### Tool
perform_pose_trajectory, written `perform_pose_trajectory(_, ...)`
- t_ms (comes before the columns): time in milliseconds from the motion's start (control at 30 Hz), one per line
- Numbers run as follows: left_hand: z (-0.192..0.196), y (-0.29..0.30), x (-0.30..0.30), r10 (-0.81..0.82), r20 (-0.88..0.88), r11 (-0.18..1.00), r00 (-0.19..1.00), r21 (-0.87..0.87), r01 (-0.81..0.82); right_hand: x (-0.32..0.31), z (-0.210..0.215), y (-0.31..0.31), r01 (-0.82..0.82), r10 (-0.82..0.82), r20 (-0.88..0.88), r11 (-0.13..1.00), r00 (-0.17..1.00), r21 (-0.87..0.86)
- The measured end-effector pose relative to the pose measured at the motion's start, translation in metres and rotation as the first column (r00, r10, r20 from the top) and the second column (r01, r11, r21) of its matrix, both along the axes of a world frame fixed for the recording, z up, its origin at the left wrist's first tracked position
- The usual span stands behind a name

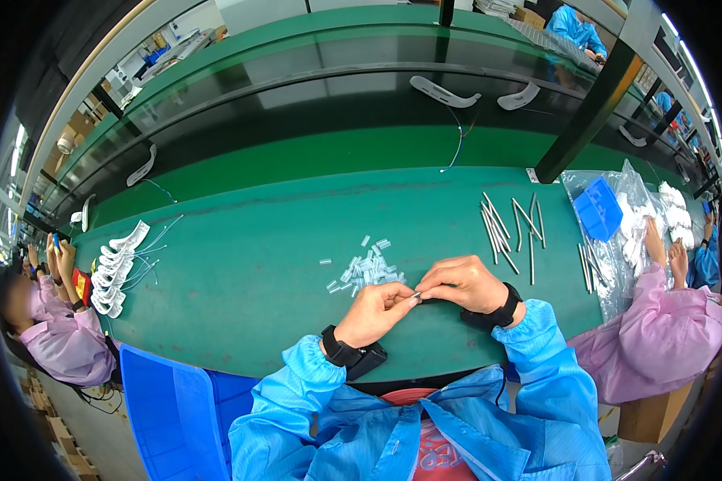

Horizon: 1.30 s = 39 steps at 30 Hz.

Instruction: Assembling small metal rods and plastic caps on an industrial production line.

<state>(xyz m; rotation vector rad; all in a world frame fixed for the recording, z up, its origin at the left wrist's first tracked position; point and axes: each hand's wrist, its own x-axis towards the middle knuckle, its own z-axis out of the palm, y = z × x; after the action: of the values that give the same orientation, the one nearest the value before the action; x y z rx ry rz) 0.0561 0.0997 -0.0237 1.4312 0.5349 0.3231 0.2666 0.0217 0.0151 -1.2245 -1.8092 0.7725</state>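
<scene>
Near the front of the green table, my left hand [375,313] and my right hand [465,284] meet fingertip to fingertip. Both are closed in a pinch on a small grey metal-looking piece [417,296]. Fingers cover most of it, so its full shape and length cannot be made out. Just beyond my hands lies a loose pile of short clear plastic tubes [369,271], several of them scattered at its edges. To the right of my right hand, several thin silver metal rods [496,228] rest on the table at various angles.
Curved white parts with thin wires [114,268] form a row at the left. At the right are a blue bin [598,208] and clear plastic bags [618,272]. A large blue crate [168,409] stands below the front edge. Pink-sleeved people [654,337] sit either side. A dark post [590,120] rises behind.
</scene>
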Motion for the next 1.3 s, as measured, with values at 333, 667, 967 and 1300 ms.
perform_pose_trajectory(333,0.001,0.002,0.001,0.078,0.115,0.997,0.990,0.001,-0.079,0.013,0.027,-0.038,0.270,-0.274,0.129,0.962,0.953,0.042)
perform_pose_trajectory(667,0.006,-0.003,0.005,0.022,-0.019,0.996,1.000,0.089,-0.020,0.128,0.006,-0.173,0.759,-0.897,0.426,0.358,0.118,0.544)
perform_pose_trajectory(967,0.007,0.001,0.004,0.014,-0.024,0.998,1.000,0.060,-0.012,0.073,-0.006,-0.087,0.710,-0.616,0.660,0.682,0.429,0.175)
perform_pose_trajectory(1300,0.012,-0.007,0.002,-0.076,0.060,0.989,0.995,-0.125,0.083,0.004,0.027,-0.088,0.524,-0.461,0.381,0.849,0.801,-0.074)
